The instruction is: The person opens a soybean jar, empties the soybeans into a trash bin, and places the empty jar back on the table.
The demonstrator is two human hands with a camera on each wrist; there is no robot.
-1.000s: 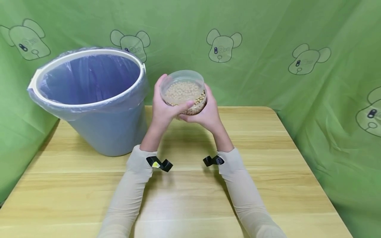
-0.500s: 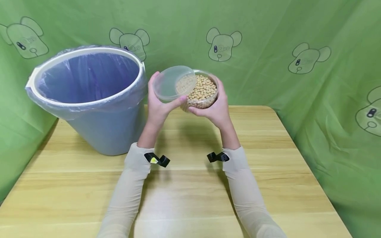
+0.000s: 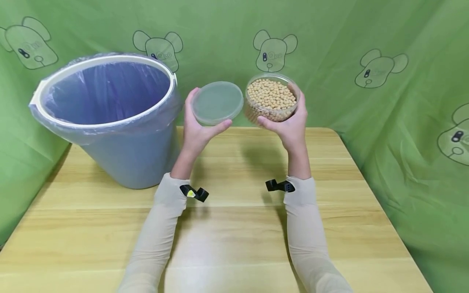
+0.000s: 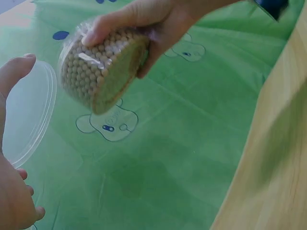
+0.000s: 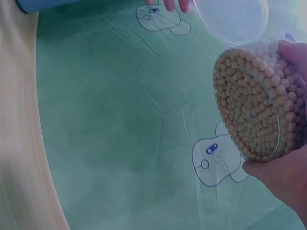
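Note:
A clear round tub of soybeans [image 3: 272, 97] is held up above the far edge of the table, gripped by my right hand [image 3: 287, 124] from below and the side. It shows in the left wrist view as the tub [image 4: 98, 67] and close up in the right wrist view as the tub [image 5: 256, 100]. My left hand [image 3: 198, 128] holds the tub's clear round lid [image 3: 218, 102] by its rim, just left of the tub and apart from it. The lid [image 4: 26, 117] and the lid [image 5: 230, 19] appear in both wrist views.
A blue bin [image 3: 110, 118] lined with a plastic bag stands tilted at the back left of the wooden table [image 3: 234, 228]. A green cloth with bear prints [image 3: 384, 69] hangs behind and to the right.
The lid came off the tub. My left hand carried the lid left while my right hand moved the open tub right and up.

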